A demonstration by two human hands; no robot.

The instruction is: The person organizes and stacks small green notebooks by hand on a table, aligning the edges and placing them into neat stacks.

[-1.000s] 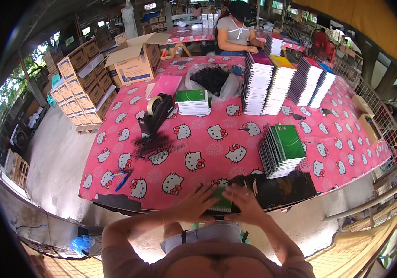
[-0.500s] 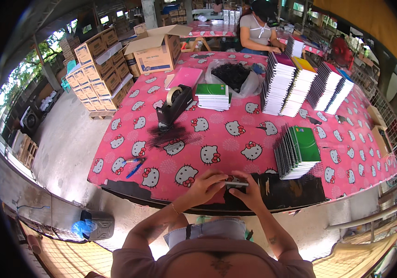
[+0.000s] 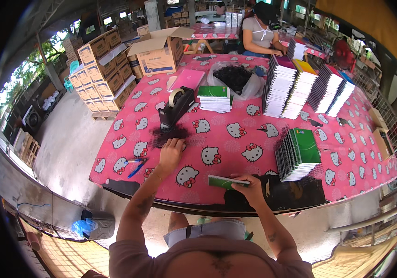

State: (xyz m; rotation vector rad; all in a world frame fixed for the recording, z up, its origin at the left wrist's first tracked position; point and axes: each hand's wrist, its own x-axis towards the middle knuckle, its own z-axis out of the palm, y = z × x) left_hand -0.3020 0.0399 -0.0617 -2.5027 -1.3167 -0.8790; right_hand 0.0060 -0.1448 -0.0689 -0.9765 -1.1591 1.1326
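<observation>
My right hand (image 3: pixel 250 189) is closed on the right end of a thin green notebook (image 3: pixel 226 181), held nearly flat at the near table edge. Farther left, my left hand (image 3: pixel 171 154) reaches over the table. Its fingers are drawn together at the near side of a pile of black binding coils (image 3: pixel 165 134); the fingertips touch the coils, though what lies between them is hard to see. Behind the pile stands a black tape dispenser (image 3: pixel 176 106). A stack of green spiral notebooks (image 3: pixel 299 154) stands to the right of my right hand.
Blue-handled snips (image 3: pixel 136 168) lie on the left of the pink table (image 3: pixel 226 153). Farther back are a small green notebook stack (image 3: pixel 214 98), a plastic bag of black coils (image 3: pixel 235 79), tall notebook stacks (image 3: pixel 279 88) and an open carton (image 3: pixel 161 55). A person (image 3: pixel 259 34) works across the table.
My left hand has left the notebook and moved forward and left to the black coils. The notebook, still in my right hand, now shows its green cover.
</observation>
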